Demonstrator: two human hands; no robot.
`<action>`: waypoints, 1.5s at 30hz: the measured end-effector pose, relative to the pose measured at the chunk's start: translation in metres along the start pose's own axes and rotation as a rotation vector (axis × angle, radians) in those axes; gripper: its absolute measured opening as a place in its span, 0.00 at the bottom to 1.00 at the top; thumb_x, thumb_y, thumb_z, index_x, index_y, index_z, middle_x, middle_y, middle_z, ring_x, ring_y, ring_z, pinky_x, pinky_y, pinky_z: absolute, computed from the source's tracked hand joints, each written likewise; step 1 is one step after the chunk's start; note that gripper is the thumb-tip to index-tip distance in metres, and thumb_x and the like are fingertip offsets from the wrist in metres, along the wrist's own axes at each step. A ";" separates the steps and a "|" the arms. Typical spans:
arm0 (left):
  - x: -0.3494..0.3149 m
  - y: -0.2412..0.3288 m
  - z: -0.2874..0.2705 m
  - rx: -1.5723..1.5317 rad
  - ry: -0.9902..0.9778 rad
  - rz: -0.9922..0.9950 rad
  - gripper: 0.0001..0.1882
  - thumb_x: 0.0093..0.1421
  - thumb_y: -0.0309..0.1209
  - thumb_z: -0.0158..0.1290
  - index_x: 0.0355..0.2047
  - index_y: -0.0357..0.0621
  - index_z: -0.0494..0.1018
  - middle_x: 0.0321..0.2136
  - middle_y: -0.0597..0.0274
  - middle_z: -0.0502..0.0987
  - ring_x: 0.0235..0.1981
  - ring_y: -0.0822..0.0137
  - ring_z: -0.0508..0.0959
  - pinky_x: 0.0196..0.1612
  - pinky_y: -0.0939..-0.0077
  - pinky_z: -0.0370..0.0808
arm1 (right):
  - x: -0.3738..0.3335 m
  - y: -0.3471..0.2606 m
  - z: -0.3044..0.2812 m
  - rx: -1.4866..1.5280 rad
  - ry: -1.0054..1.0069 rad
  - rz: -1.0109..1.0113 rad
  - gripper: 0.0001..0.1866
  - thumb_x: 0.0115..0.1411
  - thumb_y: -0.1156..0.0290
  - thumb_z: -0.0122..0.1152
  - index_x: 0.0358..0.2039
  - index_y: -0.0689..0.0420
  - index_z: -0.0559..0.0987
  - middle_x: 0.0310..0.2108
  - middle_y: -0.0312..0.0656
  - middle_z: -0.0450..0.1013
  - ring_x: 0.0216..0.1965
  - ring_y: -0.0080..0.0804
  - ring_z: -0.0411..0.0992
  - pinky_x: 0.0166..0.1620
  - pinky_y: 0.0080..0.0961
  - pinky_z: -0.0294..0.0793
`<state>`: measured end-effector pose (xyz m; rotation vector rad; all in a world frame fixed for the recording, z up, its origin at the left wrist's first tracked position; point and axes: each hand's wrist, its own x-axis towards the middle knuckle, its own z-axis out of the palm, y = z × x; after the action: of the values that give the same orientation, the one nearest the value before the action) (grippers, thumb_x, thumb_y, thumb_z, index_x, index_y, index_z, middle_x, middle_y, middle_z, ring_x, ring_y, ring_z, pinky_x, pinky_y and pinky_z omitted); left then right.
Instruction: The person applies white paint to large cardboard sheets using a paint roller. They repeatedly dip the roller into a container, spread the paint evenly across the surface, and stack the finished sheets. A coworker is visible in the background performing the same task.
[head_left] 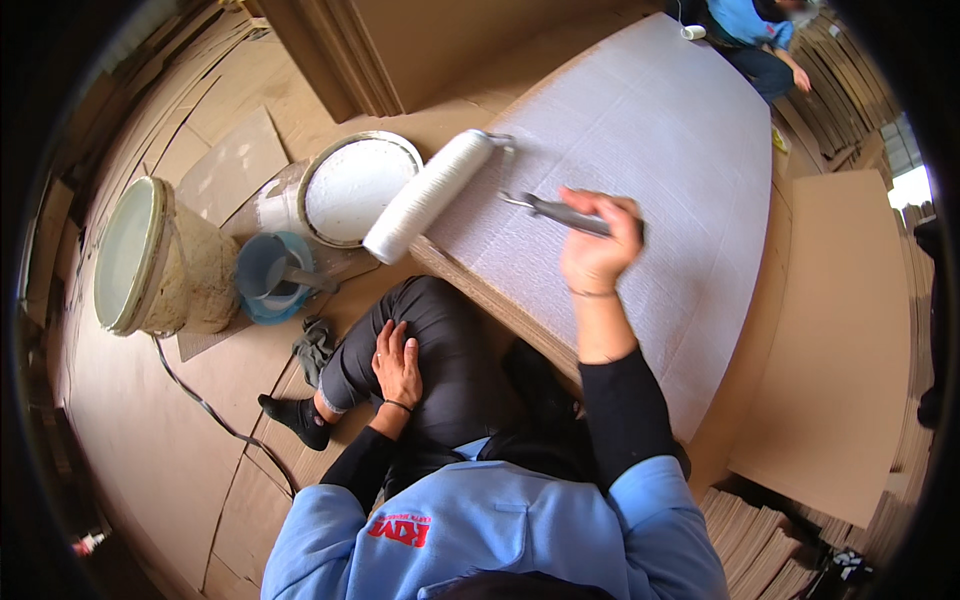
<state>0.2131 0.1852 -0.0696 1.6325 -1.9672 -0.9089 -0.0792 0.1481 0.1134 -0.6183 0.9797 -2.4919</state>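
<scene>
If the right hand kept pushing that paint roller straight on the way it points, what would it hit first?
Probably the round white tray beside the board: the right hand aims the roller up-left, past the board's edge. Depth is hard to judge.

Flattened brown cardboard sheets [130, 430] cover the floor, more cardboard is stacked in layered piles [760, 550] at the lower right and along the right edge, a black cable [205, 405] snakes across the left, and daylight enters through a bright opening [912, 185] at far right.
</scene>
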 end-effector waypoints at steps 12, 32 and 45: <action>0.009 -0.017 0.006 0.053 0.040 0.081 0.28 0.67 0.50 0.36 0.57 0.46 0.66 0.62 0.54 0.61 0.62 0.53 0.62 0.62 0.59 0.55 | 0.027 -0.208 -0.156 -0.155 -0.105 0.147 0.08 0.50 0.67 0.49 0.20 0.57 0.69 0.16 0.44 0.67 0.25 0.42 0.69 0.40 0.51 0.73; 0.014 -0.023 0.016 0.141 0.040 0.019 0.27 0.67 0.51 0.36 0.59 0.50 0.65 0.63 0.57 0.60 0.63 0.55 0.61 0.62 0.56 0.54 | 0.028 -0.422 -0.110 -0.569 0.103 -0.202 0.13 0.58 0.70 0.56 0.18 0.56 0.67 0.16 0.38 0.63 0.21 0.32 0.63 0.37 0.37 0.68; -0.005 0.003 -0.003 -0.025 0.046 0.031 0.24 0.64 0.44 0.43 0.57 0.47 0.66 0.61 0.52 0.61 0.62 0.53 0.60 0.63 0.55 0.53 | 0.126 -0.130 0.166 -0.572 -0.377 0.181 0.19 0.53 0.56 0.68 0.35 0.59 0.77 0.33 0.45 0.75 0.36 0.36 0.77 0.40 0.43 0.81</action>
<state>0.2142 0.1894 -0.0649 1.5905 -1.9369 -0.8729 -0.1208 0.0838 0.3470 -1.0667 1.5144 -1.8325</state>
